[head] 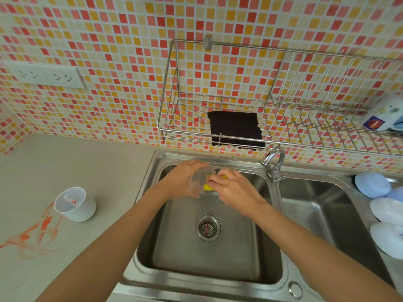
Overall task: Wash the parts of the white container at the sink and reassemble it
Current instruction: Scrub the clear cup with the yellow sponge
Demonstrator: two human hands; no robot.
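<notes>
My left hand (182, 178) grips a clear plastic cup-shaped part (198, 182) over the far end of the left sink basin (205, 256). Its mouth faces right. My right hand (234, 188) presses a yellow sponge (207, 186) into that mouth; most of the sponge is hidden by my fingers. The white container body (75, 204) stands upright on the counter to the left of the sink, with red stains inside it.
Orange-red smears (37, 234) mark the counter near the white container. The tap (275, 160) stands between the two basins. Several white and pale-blue dishes (386, 216) sit at the right edge. A wire rack (239, 118) with a dark cloth hangs above the sink.
</notes>
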